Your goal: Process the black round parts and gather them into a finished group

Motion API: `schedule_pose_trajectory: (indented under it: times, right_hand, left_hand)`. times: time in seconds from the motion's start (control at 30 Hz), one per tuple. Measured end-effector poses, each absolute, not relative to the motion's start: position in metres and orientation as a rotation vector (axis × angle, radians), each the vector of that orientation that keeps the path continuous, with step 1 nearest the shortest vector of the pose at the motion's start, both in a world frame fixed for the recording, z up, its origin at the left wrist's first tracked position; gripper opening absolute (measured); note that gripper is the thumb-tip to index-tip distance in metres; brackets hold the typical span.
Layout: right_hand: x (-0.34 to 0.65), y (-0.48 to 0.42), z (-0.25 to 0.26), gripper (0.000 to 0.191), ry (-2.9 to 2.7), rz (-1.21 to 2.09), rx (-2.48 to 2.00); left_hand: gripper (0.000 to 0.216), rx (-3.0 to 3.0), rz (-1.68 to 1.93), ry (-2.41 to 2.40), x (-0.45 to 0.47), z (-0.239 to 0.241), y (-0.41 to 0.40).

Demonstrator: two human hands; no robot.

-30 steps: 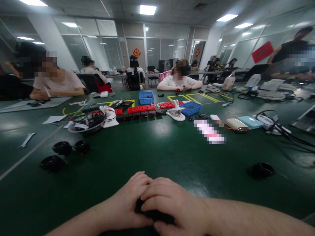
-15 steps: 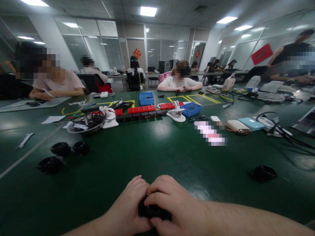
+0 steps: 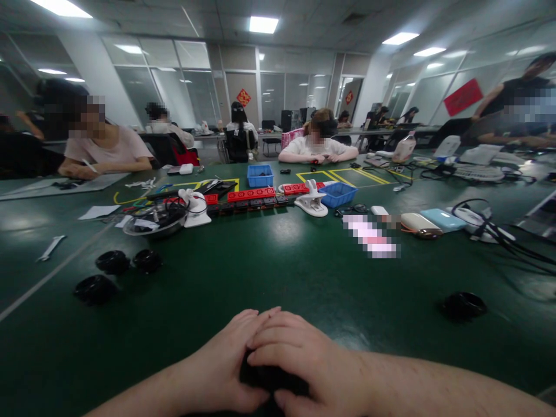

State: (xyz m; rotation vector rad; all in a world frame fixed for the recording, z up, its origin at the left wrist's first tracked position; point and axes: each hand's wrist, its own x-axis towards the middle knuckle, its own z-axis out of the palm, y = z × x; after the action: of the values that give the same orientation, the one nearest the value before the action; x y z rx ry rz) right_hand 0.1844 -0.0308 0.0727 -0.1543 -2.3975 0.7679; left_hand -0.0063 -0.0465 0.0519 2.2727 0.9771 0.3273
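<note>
At bottom centre, a black part [image 3: 271, 377] sits between the left hand [image 3: 226, 360] and right hand [image 3: 306, 356], both curled around it, apparently mid-handling; turning or shifting it would call for a steady two-handed hold. The green table [image 3: 226, 278] carries three similar black pieces [image 3: 113, 262] at left; glass partitions [image 3: 271, 81] and seated people [image 3: 313, 149] fill the upper frame.

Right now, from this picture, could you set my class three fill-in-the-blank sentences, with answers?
The bare left hand and bare right hand hold an object coloured ____.
At front left, the clustered round black pieces number ____.
Of left and right, the silver metal wrench lies on the ____.
Answers: black; three; left.
</note>
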Motion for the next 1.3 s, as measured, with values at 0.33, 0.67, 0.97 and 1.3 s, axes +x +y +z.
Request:
schedule_pose_trajectory:
  times: [0.33, 0.67, 0.97, 1.3]
  right_hand:
    - [0.18, -0.039, 0.056, 0.045, -2.33, 0.665, -0.723]
    - [0.185, -0.03, 0.062, 0.024, -2.418, 0.785, -0.286]
    - [0.185, -0.031, 0.065, 0.029, -2.405, 0.755, -0.207]
    - [0.18, -0.037, 0.053, 0.049, -2.376, 0.651, -0.713]
  left_hand:
    - [0.031, 2.252, 0.374, 1.379, 0.011, 0.042, -0.059]
    - [0.029, 2.295, 0.374, 1.085, 0.001, 0.048, -0.049]
    - [0.059, 2.253, 0.253, 1.018, -0.003, 0.057, -0.048]
    - [0.024, 2.267, 0.278, 1.399, 0.012, 0.049, -0.062]
